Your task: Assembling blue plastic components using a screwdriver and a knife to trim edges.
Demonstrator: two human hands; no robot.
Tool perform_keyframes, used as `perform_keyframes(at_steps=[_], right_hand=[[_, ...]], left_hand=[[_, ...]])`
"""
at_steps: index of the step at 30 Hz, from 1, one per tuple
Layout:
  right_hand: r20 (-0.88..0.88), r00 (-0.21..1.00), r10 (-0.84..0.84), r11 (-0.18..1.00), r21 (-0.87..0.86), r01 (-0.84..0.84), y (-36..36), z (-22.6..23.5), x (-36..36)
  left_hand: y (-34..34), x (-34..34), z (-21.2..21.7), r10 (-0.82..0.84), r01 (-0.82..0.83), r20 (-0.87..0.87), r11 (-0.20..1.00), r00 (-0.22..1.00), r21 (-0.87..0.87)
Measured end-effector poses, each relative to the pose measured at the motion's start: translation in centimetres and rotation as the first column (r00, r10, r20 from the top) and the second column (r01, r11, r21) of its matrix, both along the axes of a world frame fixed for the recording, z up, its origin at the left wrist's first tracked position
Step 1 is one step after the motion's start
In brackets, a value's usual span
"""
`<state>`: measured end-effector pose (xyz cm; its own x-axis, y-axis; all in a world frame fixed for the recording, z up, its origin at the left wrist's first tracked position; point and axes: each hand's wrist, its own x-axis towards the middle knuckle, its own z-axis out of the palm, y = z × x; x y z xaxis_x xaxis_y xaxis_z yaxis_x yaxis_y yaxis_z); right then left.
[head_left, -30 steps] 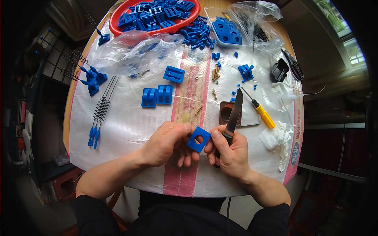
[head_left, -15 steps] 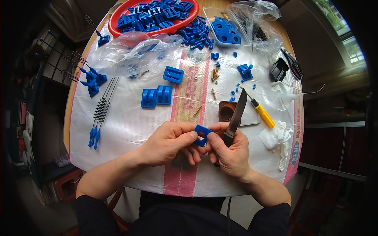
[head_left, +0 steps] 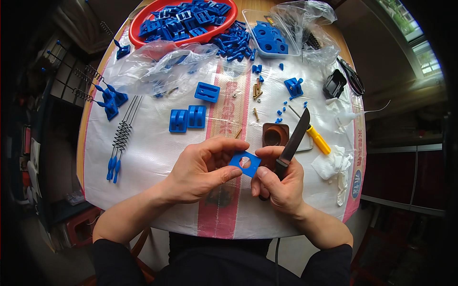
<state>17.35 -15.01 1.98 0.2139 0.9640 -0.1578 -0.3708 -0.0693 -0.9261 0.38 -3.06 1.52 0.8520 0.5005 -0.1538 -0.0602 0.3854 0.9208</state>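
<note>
Between the thumb and fingers of my left hand (head_left: 191, 167) is a flat blue square plate (head_left: 254, 167) with a round hole. Its flat face is turned up. My right hand (head_left: 285, 193) grips a knife (head_left: 296, 136) with a dark blade that points up and away to the right. The right thumb and forefinger are close to the plate's right corner; whether they touch it I cannot tell. Just beyond my hands lie a brown square block with a round hollow (head_left: 275, 135) and a brass-coloured screw (head_left: 238, 133).
At the back are a red basin (head_left: 135, 35) of blue parts, a clear box (head_left: 281, 55) of blue plates and plastic bags (head_left: 167, 66). A yellow-handled screwdriver (head_left: 318, 139) and crumpled tissue (head_left: 331, 164) lie right. Blue slotted blocks (head_left: 196, 117) and springs with blue tips (head_left: 122, 133) sit left.
The blue plate has turned from tilted to nearly face-up, with its hole now in full view. My left fingers have spread around its edge, and the knife has swung slightly rightward.
</note>
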Motion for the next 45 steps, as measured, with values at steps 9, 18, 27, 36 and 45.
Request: perform_keyframes(at_steps=[9, 18, 27, 36, 45], right_hand=[[0.018, 1.000, -0.007, 0.999, -0.037, 0.007, 0.0, -0.3, 0.1], [-0.027, 1.000, -0.007, 0.999, -0.051, 0.006, 0.1, -0.1, -0.1], [-0.035, 0.999, -0.042, 0.998, -0.043, 0.040, 0.1, -0.7, -0.1], [-0.006, 0.999, -0.040, 0.999, -0.018, 0.040, 0.1, -0.8, -0.4], [0.032, 0.999, 0.005, 1.000, -0.003, -0.005, 0.0, -0.7, -0.2]], left_hand=[[-0.1, 0.0, -0.3, -0.003, 0.002, 0.017, 0.996, 1.000, 0.092], [0.5, -0.4, -0.5, 0.122, -0.081, -0.024, 0.780, 0.992, 0.620], [1.6, -2.5, 5.5, 0.409, -0.252, -0.156, 0.775, 0.899, 0.580], [10.2, 5.1, 3.1, 0.444, 0.145, -0.339, 0.415, 0.829, 0.898], [12.1, 8.8, 1.1, 0.501, 0.237, -0.354, 0.282, 0.790, 0.930]])
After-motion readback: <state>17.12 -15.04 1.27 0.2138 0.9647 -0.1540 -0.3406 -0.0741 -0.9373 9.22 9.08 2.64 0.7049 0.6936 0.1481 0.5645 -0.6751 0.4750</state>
